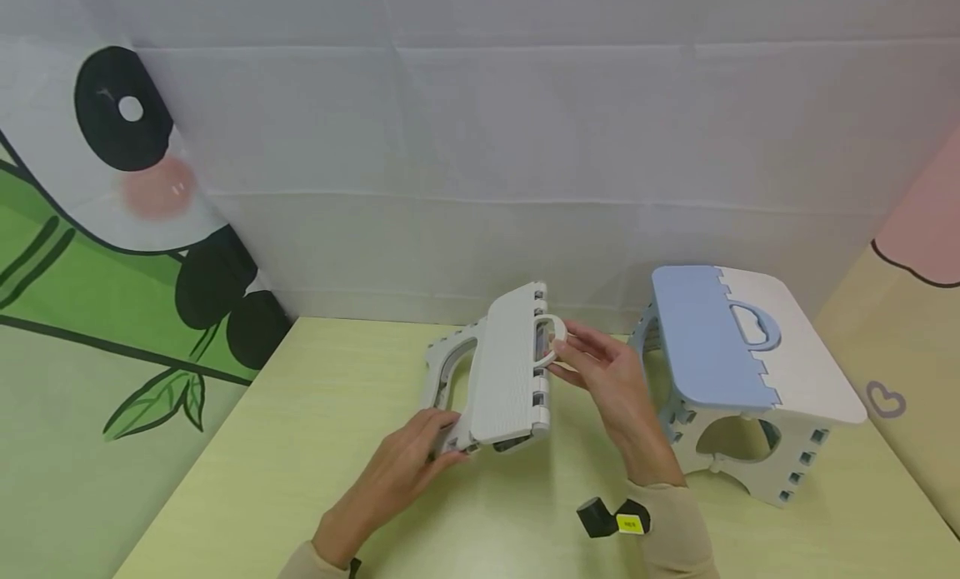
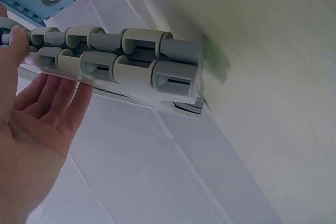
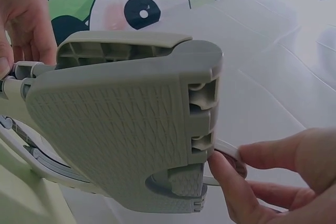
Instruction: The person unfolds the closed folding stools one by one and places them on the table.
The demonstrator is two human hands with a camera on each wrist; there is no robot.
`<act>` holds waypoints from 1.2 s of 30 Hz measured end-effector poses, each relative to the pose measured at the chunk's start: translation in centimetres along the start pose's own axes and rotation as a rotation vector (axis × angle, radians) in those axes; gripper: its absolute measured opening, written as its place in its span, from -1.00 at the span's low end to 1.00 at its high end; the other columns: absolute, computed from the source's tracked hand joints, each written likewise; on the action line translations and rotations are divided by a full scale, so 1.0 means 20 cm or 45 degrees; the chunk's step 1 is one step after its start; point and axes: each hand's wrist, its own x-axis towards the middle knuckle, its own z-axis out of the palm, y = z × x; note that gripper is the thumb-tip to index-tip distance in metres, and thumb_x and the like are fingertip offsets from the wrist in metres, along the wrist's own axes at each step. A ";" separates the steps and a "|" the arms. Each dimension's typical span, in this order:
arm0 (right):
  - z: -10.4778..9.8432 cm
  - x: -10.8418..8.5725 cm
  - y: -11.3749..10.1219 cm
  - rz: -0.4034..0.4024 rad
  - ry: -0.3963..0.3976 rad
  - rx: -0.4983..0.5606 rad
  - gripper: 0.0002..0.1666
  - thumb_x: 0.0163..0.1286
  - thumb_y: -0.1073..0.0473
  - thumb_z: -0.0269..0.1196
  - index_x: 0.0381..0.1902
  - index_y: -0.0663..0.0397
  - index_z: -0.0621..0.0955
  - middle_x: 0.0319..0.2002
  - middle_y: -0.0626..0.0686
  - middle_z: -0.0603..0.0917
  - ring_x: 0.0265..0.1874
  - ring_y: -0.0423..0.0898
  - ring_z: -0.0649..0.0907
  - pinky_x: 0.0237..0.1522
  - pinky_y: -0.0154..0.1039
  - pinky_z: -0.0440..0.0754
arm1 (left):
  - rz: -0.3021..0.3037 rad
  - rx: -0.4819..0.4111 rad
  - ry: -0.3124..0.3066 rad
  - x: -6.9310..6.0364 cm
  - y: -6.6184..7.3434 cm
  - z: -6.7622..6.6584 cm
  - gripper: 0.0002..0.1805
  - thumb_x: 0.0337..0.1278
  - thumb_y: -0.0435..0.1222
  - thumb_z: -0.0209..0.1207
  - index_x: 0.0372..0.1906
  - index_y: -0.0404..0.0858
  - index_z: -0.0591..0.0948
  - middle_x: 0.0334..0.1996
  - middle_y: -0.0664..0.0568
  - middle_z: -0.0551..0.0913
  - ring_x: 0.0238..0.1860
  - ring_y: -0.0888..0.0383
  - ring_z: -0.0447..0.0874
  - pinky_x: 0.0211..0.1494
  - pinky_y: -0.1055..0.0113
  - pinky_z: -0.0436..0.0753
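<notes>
Basically, left hand (image 1: 401, 462) had its grip closed on the near end of the half-folded white stool (image 1: 504, 371), right hand (image 1: 611, 379) pinching its handle (image 1: 551, 318), over the worktop (image 1: 262, 479) beside the blue-and-white stool (image 1: 693, 337). Looked mid-hinging, direction unclear; next probably needed left steady, right swinging the handle side

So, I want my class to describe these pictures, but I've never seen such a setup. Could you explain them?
There is no machine here: a person works bare-handed. The wide picture comes from a camera worn on the head, looking forward and down; the other two come from cameras worn one on each wrist. The left hand grips the near end of a pale, partly folded stool, while the right hand pinches its handle. To the right, a blue-and-white stool stands opened out on the pale yellow-green surface.
</notes>
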 end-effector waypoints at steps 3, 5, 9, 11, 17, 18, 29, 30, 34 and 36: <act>0.00 -0.01 -0.01 -0.006 0.000 -0.009 -0.50 0.47 0.39 0.27 0.33 0.38 0.50 0.07 0.24 0.64 -0.11 -0.15 0.77 0.02 -0.14 0.74 | 0.010 -0.011 0.010 0.01 0.01 0.01 -0.42 0.45 0.07 0.10 0.10 -0.42 0.56 -0.06 -0.11 0.67 -0.23 0.17 0.64 -0.24 0.42 0.69; -0.01 -0.01 -0.02 -0.010 -0.001 -0.007 -0.50 0.47 0.39 0.27 0.33 0.37 0.51 0.09 0.25 0.63 -0.08 -0.12 0.77 0.02 -0.13 0.74 | 0.008 -0.018 0.010 0.01 0.01 0.01 -0.42 0.45 0.06 0.11 0.11 -0.42 0.56 -0.05 -0.11 0.67 -0.23 0.16 0.65 -0.23 0.43 0.69; -0.01 -0.02 -0.03 -0.019 0.000 -0.004 -0.50 0.48 0.39 0.27 0.34 0.36 0.50 0.11 0.24 0.61 -0.01 -0.06 0.75 0.03 -0.12 0.74 | -0.006 -0.030 0.000 0.02 0.03 0.01 -0.41 0.45 0.07 0.10 0.12 -0.42 0.56 -0.04 -0.11 0.67 -0.24 0.13 0.66 -0.24 0.43 0.69; -0.01 -0.02 -0.04 -0.022 0.002 -0.012 -0.50 0.48 0.39 0.26 0.34 0.35 0.51 0.11 0.23 0.61 -0.01 -0.04 0.74 0.03 -0.12 0.74 | -0.012 -0.032 -0.001 0.02 0.03 0.01 -0.41 0.46 0.07 0.09 0.12 -0.42 0.56 -0.04 -0.12 0.66 -0.25 0.12 0.65 -0.25 0.43 0.68; -0.02 -0.02 -0.06 -0.039 -0.014 -0.069 -0.49 0.50 0.35 0.27 0.35 0.34 0.50 0.10 0.22 0.60 -0.06 -0.14 0.74 0.03 -0.15 0.74 | -0.013 -0.035 0.011 0.03 0.04 0.02 -0.41 0.42 0.06 0.15 0.12 -0.41 0.55 -0.04 -0.13 0.67 -0.24 0.12 0.66 -0.26 0.44 0.67; -0.02 -0.02 -0.06 -0.044 -0.016 -0.075 -0.49 0.50 0.34 0.27 0.35 0.34 0.50 0.11 0.22 0.59 -0.07 -0.15 0.74 0.03 -0.15 0.73 | -0.012 -0.039 0.014 0.03 0.04 0.03 -0.42 0.42 0.06 0.16 0.12 -0.41 0.56 -0.03 -0.13 0.67 -0.23 0.12 0.66 -0.25 0.44 0.68; -0.02 -0.02 -0.10 -0.073 -0.015 -0.143 -0.47 0.50 0.31 0.28 0.36 0.35 0.49 0.08 0.20 0.56 -0.06 -0.17 0.71 0.03 -0.18 0.73 | 0.009 -0.059 0.042 0.05 0.06 0.05 -0.42 0.44 0.07 0.12 0.13 -0.40 0.55 -0.01 -0.13 0.67 -0.20 0.15 0.65 -0.24 0.41 0.69; -0.02 -0.02 -0.11 -0.075 -0.016 -0.146 -0.47 0.49 0.31 0.28 0.36 0.34 0.50 0.08 0.21 0.57 -0.06 -0.16 0.71 0.03 -0.18 0.73 | 0.010 -0.060 0.044 0.05 0.06 0.05 -0.42 0.44 0.07 0.12 0.13 -0.40 0.54 -0.01 -0.13 0.67 -0.19 0.15 0.66 -0.23 0.40 0.69; -0.02 -0.02 -0.12 -0.082 -0.018 -0.162 -0.47 0.50 0.30 0.28 0.36 0.33 0.50 0.10 0.22 0.57 -0.05 -0.17 0.71 0.03 -0.19 0.73 | 0.010 -0.058 0.052 0.05 0.06 0.05 -0.40 0.44 0.09 0.09 0.13 -0.40 0.54 0.01 -0.13 0.66 -0.15 0.12 0.67 -0.20 0.35 0.72; -0.01 -0.02 -0.13 -0.083 -0.016 -0.173 -0.47 0.50 0.29 0.28 0.37 0.31 0.50 0.10 0.23 0.57 -0.05 -0.17 0.72 0.03 -0.20 0.73 | 0.011 -0.057 0.055 0.06 0.07 0.05 -0.39 0.45 0.09 0.07 0.14 -0.41 0.54 0.01 -0.13 0.66 -0.14 0.11 0.68 -0.18 0.33 0.73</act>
